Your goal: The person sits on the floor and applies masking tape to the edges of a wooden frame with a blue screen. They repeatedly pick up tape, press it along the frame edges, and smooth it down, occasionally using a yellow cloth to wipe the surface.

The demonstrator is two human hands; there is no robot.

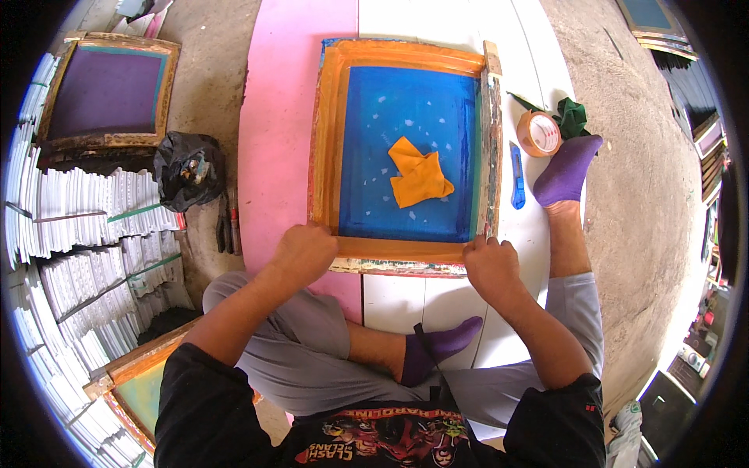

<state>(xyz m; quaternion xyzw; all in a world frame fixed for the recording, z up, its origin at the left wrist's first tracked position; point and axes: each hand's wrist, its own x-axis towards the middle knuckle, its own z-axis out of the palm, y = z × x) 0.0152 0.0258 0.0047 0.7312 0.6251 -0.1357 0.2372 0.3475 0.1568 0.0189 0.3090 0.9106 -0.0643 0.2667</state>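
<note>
A wooden screen-printing frame (331,140) with a blue mesh (367,171) lies in front of me, brown tape lining its inner border. Small pale patches dot the mesh. On it rests a crumpled orange cloth (421,175), right of the middle. At the frame's near left corner, my left hand (307,251) is closed over the edge. My right hand (492,265) grips the near right corner, fingers curled. Both hands' fingertips are partly hidden. A roll of brown tape (529,134) and a blue utility knife (517,175) lie to the right of the frame.
The frame lies across a pink and white tabletop (273,117). Dark green cloth (572,117) sits by my purple-socked foot (568,171). Leftward are a black plastic bag (187,171), a purple-mesh frame (109,93) and bundled white stacks (86,203). Another frame (140,374) leans at lower left.
</note>
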